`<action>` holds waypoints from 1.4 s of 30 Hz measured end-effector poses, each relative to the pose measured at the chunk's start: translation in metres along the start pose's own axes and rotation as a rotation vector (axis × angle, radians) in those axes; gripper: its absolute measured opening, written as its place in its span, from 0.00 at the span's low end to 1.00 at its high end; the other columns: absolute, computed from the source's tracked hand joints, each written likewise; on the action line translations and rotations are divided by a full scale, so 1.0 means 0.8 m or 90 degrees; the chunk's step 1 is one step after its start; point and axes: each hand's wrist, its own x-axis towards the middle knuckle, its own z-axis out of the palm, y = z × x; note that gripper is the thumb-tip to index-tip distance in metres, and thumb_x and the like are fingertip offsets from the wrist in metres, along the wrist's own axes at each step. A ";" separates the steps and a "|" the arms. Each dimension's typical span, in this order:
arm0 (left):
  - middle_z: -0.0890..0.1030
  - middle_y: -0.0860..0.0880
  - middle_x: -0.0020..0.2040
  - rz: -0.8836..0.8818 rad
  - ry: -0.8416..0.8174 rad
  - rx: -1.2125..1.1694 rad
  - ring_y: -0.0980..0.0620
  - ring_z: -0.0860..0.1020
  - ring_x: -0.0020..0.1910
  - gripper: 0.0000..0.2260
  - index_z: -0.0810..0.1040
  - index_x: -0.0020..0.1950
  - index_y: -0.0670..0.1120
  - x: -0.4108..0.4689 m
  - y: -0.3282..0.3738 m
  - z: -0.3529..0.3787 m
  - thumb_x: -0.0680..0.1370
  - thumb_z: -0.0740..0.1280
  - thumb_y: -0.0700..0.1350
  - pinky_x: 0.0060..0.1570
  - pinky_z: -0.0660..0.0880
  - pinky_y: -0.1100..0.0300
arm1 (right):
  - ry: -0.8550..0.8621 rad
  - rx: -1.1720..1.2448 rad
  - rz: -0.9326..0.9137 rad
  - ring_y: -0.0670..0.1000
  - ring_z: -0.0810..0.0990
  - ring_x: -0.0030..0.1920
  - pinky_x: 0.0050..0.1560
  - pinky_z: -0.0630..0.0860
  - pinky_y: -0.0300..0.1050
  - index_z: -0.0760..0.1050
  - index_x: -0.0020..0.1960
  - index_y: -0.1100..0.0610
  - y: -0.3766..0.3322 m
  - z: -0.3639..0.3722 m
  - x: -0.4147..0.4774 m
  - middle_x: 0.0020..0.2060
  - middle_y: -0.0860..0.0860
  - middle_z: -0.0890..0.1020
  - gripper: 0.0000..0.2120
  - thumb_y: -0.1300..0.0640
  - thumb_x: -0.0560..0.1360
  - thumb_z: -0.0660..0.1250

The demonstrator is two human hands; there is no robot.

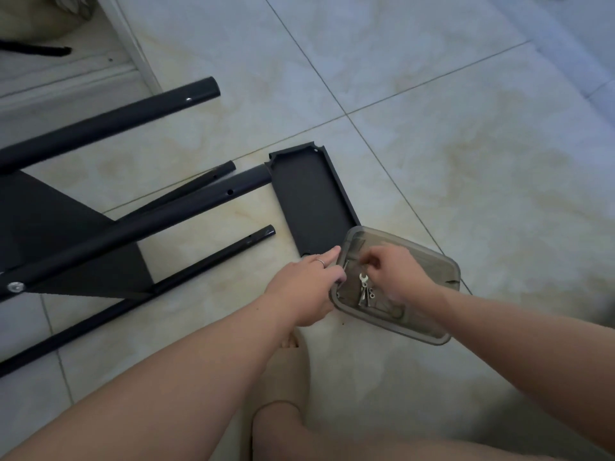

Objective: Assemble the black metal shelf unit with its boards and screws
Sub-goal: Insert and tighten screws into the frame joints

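Black metal shelf unit (166, 219), part-built, lies on its side across the left of the tiled floor (432, 128), its tubes pointing toward the centre and one fitted board (50, 227) already between them. A loose board (312, 201) lies just beyond the tube ends. At its near end, a smoky clear container (442, 267) overlaps one corner. The left hand (306, 287) has its grip on the container's left rim, index finger straight along the edge. The right hand (396, 271) reaches inside with its grip bunched to a pinch above a small wrench (363, 284) and a few screws (371, 294).

The container appears to rest partly on the board, so it may sit unevenly. A firm pull or a slackened left hold could rock it and scatter the small hardware across the smooth tiles.

The frame runs off the left edge, so its extent is unknown. The curled right fingers hide whether anything is held. Dim light and the tinted plastic blur the number and kind of fasteners.
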 end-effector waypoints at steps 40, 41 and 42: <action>0.83 0.50 0.43 -0.214 0.064 -0.546 0.50 0.80 0.41 0.06 0.75 0.52 0.52 0.036 -0.011 0.050 0.78 0.70 0.49 0.41 0.74 0.57 | -0.106 -0.426 -0.040 0.63 0.82 0.55 0.42 0.72 0.52 0.71 0.61 0.62 0.048 0.064 0.058 0.56 0.59 0.80 0.12 0.69 0.79 0.59; 0.83 0.49 0.44 -0.215 0.063 -0.550 0.49 0.80 0.42 0.06 0.75 0.52 0.52 0.036 -0.010 0.049 0.78 0.70 0.49 0.42 0.75 0.56 | -0.108 -0.424 -0.039 0.63 0.82 0.55 0.42 0.73 0.53 0.71 0.61 0.62 0.049 0.064 0.059 0.56 0.59 0.80 0.12 0.69 0.79 0.59; 0.83 0.49 0.44 -0.217 0.063 -0.554 0.49 0.81 0.42 0.06 0.75 0.52 0.52 0.035 -0.010 0.049 0.78 0.70 0.49 0.43 0.75 0.56 | -0.108 -0.419 -0.036 0.63 0.82 0.55 0.42 0.73 0.52 0.71 0.61 0.62 0.049 0.063 0.059 0.56 0.58 0.80 0.12 0.68 0.79 0.58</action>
